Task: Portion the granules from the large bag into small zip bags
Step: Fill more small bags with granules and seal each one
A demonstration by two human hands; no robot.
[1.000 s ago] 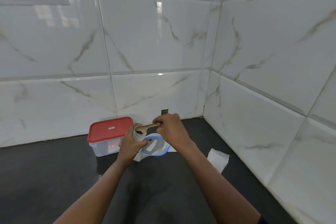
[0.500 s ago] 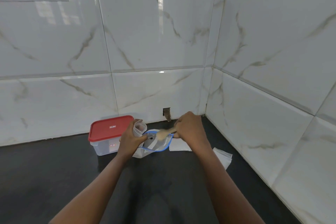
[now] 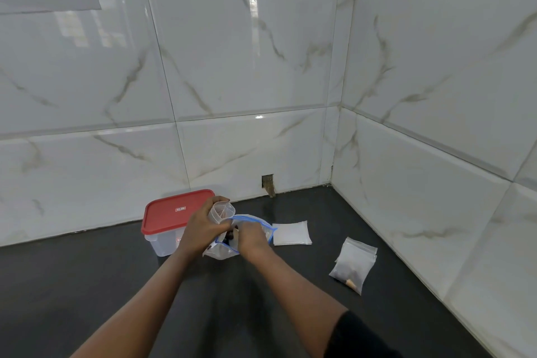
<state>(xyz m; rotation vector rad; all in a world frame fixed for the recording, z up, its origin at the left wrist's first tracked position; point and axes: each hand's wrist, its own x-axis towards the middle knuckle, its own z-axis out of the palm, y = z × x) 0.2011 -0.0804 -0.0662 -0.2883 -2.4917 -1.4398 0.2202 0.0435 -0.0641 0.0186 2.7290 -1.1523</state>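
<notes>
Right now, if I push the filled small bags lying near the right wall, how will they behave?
The filled small bags will probably flop, since their thin clear film looks wrinkled. Dark granules sit low in them, so that end likely drags. Lying flat on the dark counter, they should slide, not roll.

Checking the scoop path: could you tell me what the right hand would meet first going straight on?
The right hand points into the large bag; likely its dark granules first, though depth is unclear.
</notes>
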